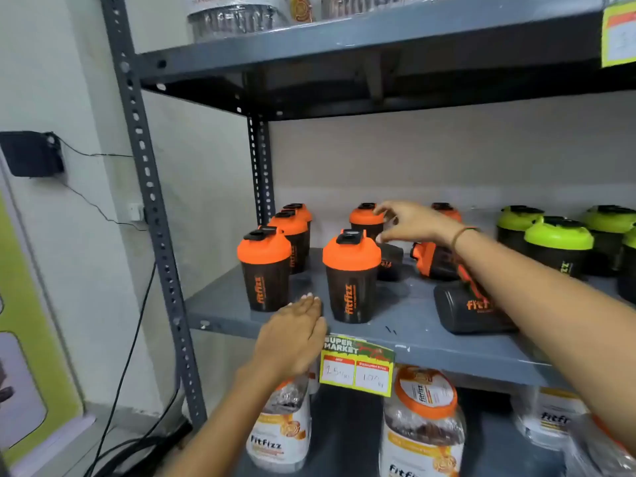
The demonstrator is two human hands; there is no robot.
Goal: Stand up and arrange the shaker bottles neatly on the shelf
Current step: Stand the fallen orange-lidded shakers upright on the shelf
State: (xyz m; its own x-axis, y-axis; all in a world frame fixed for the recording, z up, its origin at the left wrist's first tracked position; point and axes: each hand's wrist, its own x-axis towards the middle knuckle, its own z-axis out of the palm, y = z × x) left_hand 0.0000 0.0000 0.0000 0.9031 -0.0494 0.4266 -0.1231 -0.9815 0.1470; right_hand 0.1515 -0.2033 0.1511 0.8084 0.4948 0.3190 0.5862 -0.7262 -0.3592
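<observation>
Your right hand (409, 223) reaches over the grey shelf (406, 325), fingers (385, 208) loosely spread beside the rear orange-lidded bottle (367, 220), gripping nothing. Your left hand (292, 339) lies flat at the shelf's front edge, fingers pressed together, just before the front-left bottle (264, 268). Right of that bottle another (351, 277) stands upright; further right, two bottles (471, 311) lie tipped over under your right forearm.

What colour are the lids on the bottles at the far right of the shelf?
Bright lime green lids on dark bottles, seen in the head view.
</observation>
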